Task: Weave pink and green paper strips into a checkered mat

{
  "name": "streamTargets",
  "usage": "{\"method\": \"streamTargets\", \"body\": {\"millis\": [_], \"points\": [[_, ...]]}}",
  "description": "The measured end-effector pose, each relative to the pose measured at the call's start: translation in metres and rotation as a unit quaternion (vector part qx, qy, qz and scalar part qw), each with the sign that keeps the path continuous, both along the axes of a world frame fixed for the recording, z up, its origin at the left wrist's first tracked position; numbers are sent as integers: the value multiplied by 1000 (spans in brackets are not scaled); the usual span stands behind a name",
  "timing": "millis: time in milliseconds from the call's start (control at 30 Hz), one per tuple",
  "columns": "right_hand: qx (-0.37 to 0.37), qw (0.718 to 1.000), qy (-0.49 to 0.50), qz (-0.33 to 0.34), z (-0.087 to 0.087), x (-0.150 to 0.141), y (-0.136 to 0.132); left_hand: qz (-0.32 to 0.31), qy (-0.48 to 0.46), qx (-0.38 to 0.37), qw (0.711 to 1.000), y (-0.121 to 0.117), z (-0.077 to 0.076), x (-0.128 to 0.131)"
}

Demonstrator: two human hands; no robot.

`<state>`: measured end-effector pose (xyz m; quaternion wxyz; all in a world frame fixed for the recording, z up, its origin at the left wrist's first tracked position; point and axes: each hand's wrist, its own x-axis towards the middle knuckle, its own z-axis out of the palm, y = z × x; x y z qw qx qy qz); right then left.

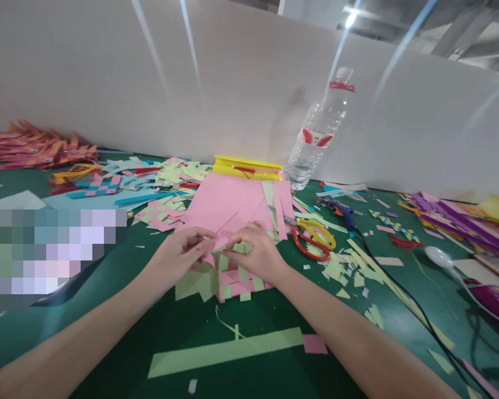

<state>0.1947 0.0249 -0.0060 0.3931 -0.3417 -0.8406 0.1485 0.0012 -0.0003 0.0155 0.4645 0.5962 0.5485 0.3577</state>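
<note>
My left hand [183,252] is closed in a pinch at the upper left edge of a woven piece of pink and light green paper strips [241,285]. Facing it, my right hand [258,249] also pinches at the weave, its thumb and forefinger close to the left fingertips. Part of the weave is hidden under the right hand. Behind both hands lie pink paper sheets [218,199] with loose strips on top. Scissors with red and yellow handles [311,241] rest right of the sheets. A long light green paper strip [228,351] lies in front.
A clear plastic bottle [311,141] leans toward the grey partition [170,72]. A blue glue gun [341,213] trails a black cord along the right side. Paper scraps [349,269] litter the green table [120,354]. Orange-red folded paper pieces [37,147] are piled far left.
</note>
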Motion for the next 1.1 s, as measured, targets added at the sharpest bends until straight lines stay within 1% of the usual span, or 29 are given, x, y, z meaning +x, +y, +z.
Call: {"method": "streamTargets", "body": {"millis": [100, 200, 300, 400, 467, 567, 633, 767, 867, 933, 1100], "points": [[42, 999, -20, -6, -2, 1, 0, 10, -4, -13, 1000, 2, -3, 1], [82, 996, -44, -5, -2, 2, -1, 4, 4, -6, 1000, 4, -6, 0], [114, 992, -48, 8, 0, 2, -2, -12, 0, 0, 1000, 4, -7, 1], [114, 992, -54, 9, 0, 1, -2, -47, 14, 13, 999, 2, -7, 1], [102, 993, -63, 9, 1, 1, -2, -63, 53, 34, 996, 0, -7, 2], [102, 993, -56, 14, 1, 1, -2, -63, 125, 70, 988, -1, -7, 3], [105, 993, -49, 20, 1, 1, -2, -59, 141, 84, 985, -1, -8, 4], [86, 993, -72, 31, 1, 0, -2, -70, 97, 67, 991, 0, -9, 4], [83, 993, -73, 29, -1, 0, -2, -51, 85, 62, 993, -1, -8, 4], [88, 993, -68, 29, -2, 1, -1, -51, 79, 54, 994, -2, -6, 3], [92, 993, -66, 29, -1, 1, -1, -56, -13, -15, 998, -2, 0, 0]]}}
